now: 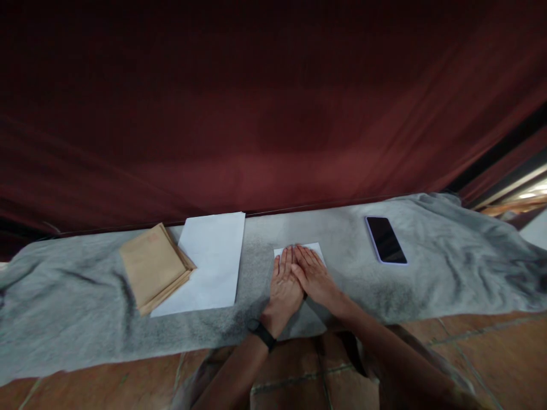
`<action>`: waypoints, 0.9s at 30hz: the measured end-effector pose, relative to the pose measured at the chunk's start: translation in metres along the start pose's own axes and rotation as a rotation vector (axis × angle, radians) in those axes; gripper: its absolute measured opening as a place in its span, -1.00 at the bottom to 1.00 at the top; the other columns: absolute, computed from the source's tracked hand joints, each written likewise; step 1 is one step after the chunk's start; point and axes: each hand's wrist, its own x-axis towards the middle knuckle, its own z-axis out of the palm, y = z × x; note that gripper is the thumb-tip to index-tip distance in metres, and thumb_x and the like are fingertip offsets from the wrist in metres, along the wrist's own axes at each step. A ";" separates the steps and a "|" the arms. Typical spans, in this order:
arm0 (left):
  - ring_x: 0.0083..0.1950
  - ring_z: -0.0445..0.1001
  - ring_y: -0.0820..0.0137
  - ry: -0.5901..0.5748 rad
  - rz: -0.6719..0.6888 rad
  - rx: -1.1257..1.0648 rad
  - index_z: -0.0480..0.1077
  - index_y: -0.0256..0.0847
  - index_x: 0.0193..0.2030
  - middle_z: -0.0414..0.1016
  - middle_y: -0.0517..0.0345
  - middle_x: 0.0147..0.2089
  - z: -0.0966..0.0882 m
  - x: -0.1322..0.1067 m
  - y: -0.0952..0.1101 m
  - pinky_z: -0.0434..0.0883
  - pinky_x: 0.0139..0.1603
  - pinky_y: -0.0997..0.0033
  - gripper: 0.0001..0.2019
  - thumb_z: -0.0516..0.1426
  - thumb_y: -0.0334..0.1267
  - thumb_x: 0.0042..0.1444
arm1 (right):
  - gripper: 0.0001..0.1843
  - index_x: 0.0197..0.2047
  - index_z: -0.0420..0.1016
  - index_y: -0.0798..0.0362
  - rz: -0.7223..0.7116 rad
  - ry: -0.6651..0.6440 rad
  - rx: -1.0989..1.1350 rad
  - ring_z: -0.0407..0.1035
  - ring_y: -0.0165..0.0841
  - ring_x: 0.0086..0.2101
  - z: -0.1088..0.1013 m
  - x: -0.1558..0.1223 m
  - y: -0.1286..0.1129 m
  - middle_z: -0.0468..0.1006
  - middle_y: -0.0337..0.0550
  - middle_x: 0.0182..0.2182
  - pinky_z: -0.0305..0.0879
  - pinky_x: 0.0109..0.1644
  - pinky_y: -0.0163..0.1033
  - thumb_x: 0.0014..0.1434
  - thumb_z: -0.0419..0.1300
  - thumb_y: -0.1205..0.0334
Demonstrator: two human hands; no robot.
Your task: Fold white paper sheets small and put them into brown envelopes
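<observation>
A small folded white paper (314, 249) lies on the grey cloth in front of me. Both hands rest flat on it, side by side, fingers stretched out and together. My left hand (284, 285) covers its left part; a black band sits on that wrist. My right hand (314, 275) lies over the right part, its thumb side overlapping the left hand. Only the paper's far edge and corners show past the fingertips.
The grey cloth (64, 307) covers a low ledge. A stack of white sheets (211, 259) lies to the left, with brown envelopes (154, 266) overlapping its left edge. A dark phone (386, 240) lies to the right. A dark red curtain (273, 114) hangs behind; tiled floor below.
</observation>
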 end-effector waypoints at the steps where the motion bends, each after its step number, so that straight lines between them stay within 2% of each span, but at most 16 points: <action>1: 0.58 -0.08 0.13 0.000 0.000 -0.001 -0.02 -0.39 0.52 0.04 -0.22 0.54 0.000 0.000 -0.001 0.06 0.54 -0.09 -0.36 -0.09 -0.42 0.30 | -0.38 0.46 0.15 0.21 0.014 0.007 -0.020 0.06 -0.22 0.41 0.001 -0.001 0.002 0.23 0.09 0.41 -0.03 0.51 0.03 0.51 -0.24 0.07; 7: 0.56 -0.01 0.12 0.023 -0.075 -0.019 0.06 -0.46 0.49 0.09 -0.26 0.52 -0.009 0.001 -0.006 0.12 0.51 -0.07 -0.43 -0.13 -0.34 0.38 | -0.39 0.49 0.09 0.20 -0.016 0.069 -0.110 0.00 -0.14 0.43 -0.001 -0.008 0.019 0.15 0.14 0.44 -0.05 0.50 0.11 0.50 -0.16 0.09; 12: 0.56 0.02 0.10 0.047 -0.148 -0.014 0.08 -0.42 0.49 0.14 -0.26 0.50 -0.013 0.000 -0.013 0.13 0.50 -0.08 -0.43 -0.09 -0.21 0.41 | -0.32 0.51 0.01 0.24 0.030 0.103 -0.138 0.02 -0.09 0.42 -0.002 -0.012 0.028 0.13 0.19 0.44 -0.03 0.49 0.14 0.49 -0.10 0.02; 18: 0.53 0.08 0.04 0.076 -0.203 -0.012 0.06 -0.41 0.49 0.16 -0.31 0.49 -0.015 -0.004 -0.021 0.14 0.48 -0.12 -0.38 -0.08 -0.08 0.43 | -0.30 0.55 -0.10 0.15 0.079 0.149 -0.153 0.05 -0.06 0.41 -0.001 -0.017 0.039 0.13 0.16 0.44 -0.01 0.47 0.16 0.49 -0.11 0.00; 23: 0.54 0.06 0.01 0.082 -0.239 -0.008 0.09 -0.45 0.48 0.15 -0.36 0.48 -0.018 -0.007 -0.025 0.10 0.50 -0.16 -0.39 -0.07 -0.09 0.43 | -0.29 0.54 -0.10 0.18 0.088 0.137 -0.169 0.01 -0.05 0.42 -0.003 -0.020 0.043 0.13 0.18 0.45 -0.02 0.47 0.15 0.49 -0.11 -0.01; 27: 0.54 0.02 -0.05 0.085 -0.265 -0.009 0.09 -0.56 0.45 0.10 -0.45 0.48 -0.025 -0.003 -0.026 0.03 0.51 -0.25 -0.40 -0.08 -0.14 0.42 | -0.29 0.53 -0.05 0.22 0.098 0.124 -0.173 0.02 -0.03 0.42 -0.005 -0.019 0.042 0.14 0.21 0.44 -0.02 0.46 0.17 0.49 -0.12 -0.02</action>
